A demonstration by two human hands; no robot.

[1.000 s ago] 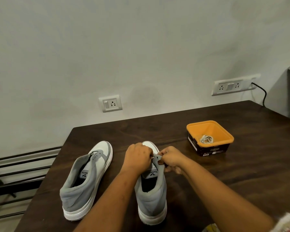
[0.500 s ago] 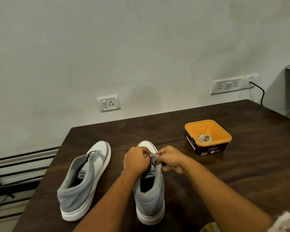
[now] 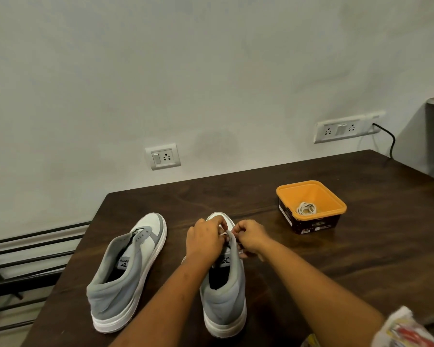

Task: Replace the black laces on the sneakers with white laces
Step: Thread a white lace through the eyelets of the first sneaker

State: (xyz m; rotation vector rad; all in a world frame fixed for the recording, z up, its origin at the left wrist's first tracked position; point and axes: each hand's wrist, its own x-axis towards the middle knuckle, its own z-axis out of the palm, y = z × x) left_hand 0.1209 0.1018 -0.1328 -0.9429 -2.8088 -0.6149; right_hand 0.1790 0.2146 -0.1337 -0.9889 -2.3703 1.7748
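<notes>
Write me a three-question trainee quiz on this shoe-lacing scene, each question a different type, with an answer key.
1. True or false: the coiled white lace lies inside the square orange plastic tub.
2. The left hand and the right hand both grip which grey-and-white sneaker? A) the one standing apart on the person's left; B) the sneaker nearer the tub; C) neither.
3. Fill in: the tub stands on the dark wooden table to the ____ of both sneakers.
Key: 1 true; 2 B; 3 right.
</notes>
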